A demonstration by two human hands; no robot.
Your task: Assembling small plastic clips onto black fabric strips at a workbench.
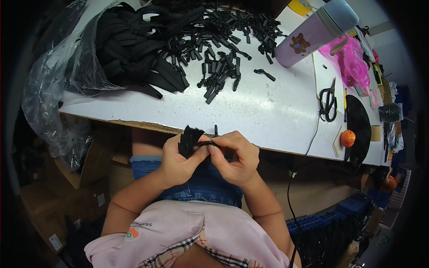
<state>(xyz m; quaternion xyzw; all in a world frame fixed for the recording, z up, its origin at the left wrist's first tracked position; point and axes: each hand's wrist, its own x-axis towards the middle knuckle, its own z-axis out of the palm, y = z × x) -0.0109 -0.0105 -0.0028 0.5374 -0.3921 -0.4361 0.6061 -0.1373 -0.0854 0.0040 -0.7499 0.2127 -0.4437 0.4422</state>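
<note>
My left hand [178,161] is closed around a bundle of short black fabric strips [190,139], whose cut ends fan out above the fingers. One dark strip [205,143] stretches from that hand to my right hand [239,157], which pinches it between thumb and finger. The two thumbs nearly touch. A small black plastic piece [216,129] sticks up by the right fingertips; its lower end is hidden. Both hands are in front of the table's near edge, above my lap.
Long black straps [129,49] spill from a clear plastic bag [49,100] at the left. Several small black plastic pieces with loops [219,71] lie heaped mid-table. Rightward are a lilac bottle [308,38], black-handled scissors [328,102], an orange fruit [348,138] and a hanging cable [288,192].
</note>
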